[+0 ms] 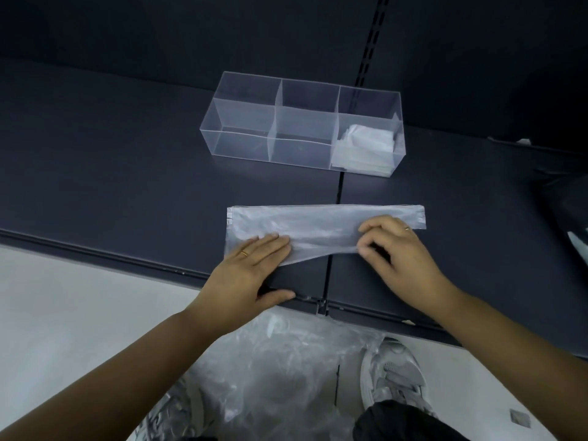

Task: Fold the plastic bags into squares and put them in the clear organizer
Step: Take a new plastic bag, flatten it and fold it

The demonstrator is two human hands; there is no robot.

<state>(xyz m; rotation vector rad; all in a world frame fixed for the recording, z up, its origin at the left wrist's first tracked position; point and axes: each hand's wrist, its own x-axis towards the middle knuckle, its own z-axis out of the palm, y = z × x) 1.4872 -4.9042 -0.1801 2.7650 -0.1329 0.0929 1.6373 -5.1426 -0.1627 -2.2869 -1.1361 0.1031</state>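
Plastic bag [318,222], a long strip lying left-right at frame centre, is pinned near its left end by the flat left hand [251,265] while the right hand [397,249] pinches its near edge, with the clear organizer [241,122] just above it.

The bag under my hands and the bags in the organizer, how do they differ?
The bag under the hands is a long flat strip; the bags in the organizer are folded into small squares. The strip lies on the shelf, left hand pressing it, right hand pinching its near edge; the squares sit stacked in the organizer's right compartment. Both are thin translucent plastic.
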